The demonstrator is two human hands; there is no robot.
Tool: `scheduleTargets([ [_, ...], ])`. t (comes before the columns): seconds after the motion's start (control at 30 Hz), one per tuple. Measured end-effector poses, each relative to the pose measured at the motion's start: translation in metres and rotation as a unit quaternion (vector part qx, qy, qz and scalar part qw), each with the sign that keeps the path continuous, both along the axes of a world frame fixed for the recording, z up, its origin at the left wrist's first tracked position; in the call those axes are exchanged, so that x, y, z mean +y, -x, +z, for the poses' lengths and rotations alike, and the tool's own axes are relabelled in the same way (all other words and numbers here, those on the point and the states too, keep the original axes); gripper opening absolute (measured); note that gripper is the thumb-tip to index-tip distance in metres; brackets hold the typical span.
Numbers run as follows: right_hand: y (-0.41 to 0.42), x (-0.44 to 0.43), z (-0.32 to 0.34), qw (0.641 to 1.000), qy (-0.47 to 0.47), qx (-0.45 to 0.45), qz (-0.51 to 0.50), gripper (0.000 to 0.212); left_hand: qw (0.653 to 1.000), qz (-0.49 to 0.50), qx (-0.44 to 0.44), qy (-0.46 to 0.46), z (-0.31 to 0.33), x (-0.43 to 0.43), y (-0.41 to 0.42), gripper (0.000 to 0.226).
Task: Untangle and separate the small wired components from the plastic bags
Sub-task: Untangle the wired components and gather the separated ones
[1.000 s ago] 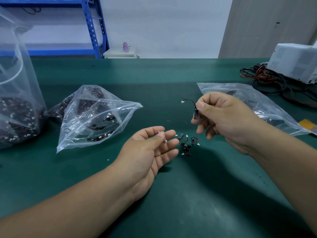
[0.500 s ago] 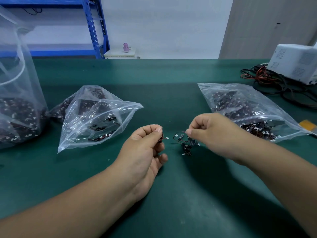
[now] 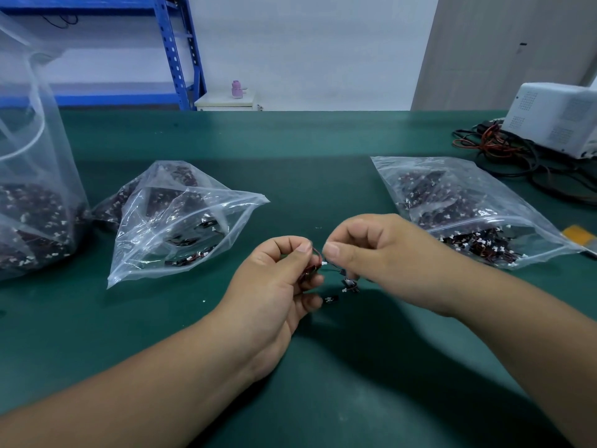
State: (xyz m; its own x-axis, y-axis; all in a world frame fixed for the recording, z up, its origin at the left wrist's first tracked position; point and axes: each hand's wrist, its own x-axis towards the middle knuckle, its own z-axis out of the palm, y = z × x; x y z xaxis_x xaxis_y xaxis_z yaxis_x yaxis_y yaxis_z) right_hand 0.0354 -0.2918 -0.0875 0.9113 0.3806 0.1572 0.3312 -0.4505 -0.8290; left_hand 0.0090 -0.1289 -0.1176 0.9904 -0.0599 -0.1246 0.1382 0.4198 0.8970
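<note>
Both hands have drawn together since a moment ago: the left hand (image 3: 274,286) and right hand (image 3: 378,250) now meet fingertip to fingertip above the green table (image 3: 323,383). Left thumb and forefinger pinch a dark wired component (image 3: 312,270); the right fingers pinch its thin wire beside a white connector. Loose components (image 3: 350,284) lie just below the right hand, between the left plastic bag (image 3: 181,221) and the right plastic bag (image 3: 468,205).

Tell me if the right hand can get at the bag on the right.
Probably yes. The bag lies just beside the right hand with nothing between them, but that hand is pinching a wired component, so it must let go first.
</note>
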Motion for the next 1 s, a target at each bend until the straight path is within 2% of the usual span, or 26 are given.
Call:
scheduleTargets([
  [0.2,-0.001,0.004,-0.005,0.998,0.027,-0.052,-0.014,0.013,1.000,-0.004,-0.006,-0.008,-0.002,-0.001,0.001,0.006],
  [0.63,-0.006,-0.002,-0.005,0.997,-0.015,-0.016,-0.069,0.015,1.000,-0.006,-0.009,0.003,-0.005,-0.001,0.001,0.023],
  [0.8,-0.008,-0.002,-0.005,0.997,-0.026,-0.003,-0.073,0.011,0.998,0.012,-0.039,-0.044,-0.006,0.004,-0.006,0.024],
  [0.87,-0.009,-0.004,-0.002,0.996,-0.036,0.006,-0.075,0.013,0.992,0.025,-0.079,-0.098,-0.003,0.008,-0.009,0.026],
  [0.93,-0.012,-0.008,0.002,0.994,-0.057,0.021,-0.087,0.020,0.955,0.052,-0.161,-0.244,-0.001,0.016,-0.013,0.026],
  [0.97,-0.014,-0.012,0.005,0.992,-0.072,0.030,-0.095,0.024,0.911,0.060,-0.212,-0.349,0.000,0.021,-0.014,0.024],
  [1.0,-0.015,-0.015,0.007,0.990,-0.087,0.038,-0.103,0.026,0.845,0.055,-0.261,-0.464,0.001,0.025,-0.014,0.019],
])
